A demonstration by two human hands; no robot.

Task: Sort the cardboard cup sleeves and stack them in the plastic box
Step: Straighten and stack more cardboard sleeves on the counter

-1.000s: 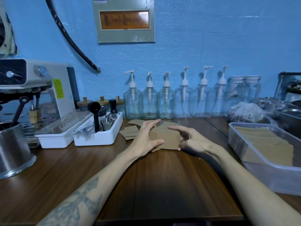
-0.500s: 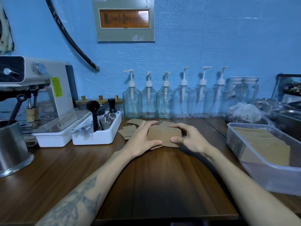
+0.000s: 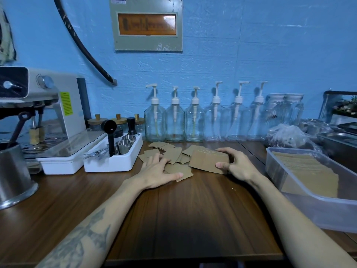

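Two hands apart — right hand [image 3: 238, 167] gripping sleeve stack [image 3: 207, 161], left hand [image 3: 161, 171] flat on loose sleeves [image 3: 174, 151]

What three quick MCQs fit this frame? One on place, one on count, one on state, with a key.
1. Where is the plastic box?
A. right edge of the counter
B. beside the coffee machine
C. on the wall

2. How many pump bottles stand at the wall?
A. three
B. six
C. nine

3. What is the right hand doing?
A. lying flat and empty
B. holding a bottle
C. gripping a stack of sleeves

Key: 1 A, the box sits at the right, sleeves already inside. 2 B, six pump heads show. 3 C, thumb and fingers clamp the stack; the left hand lies on loose sleeves.
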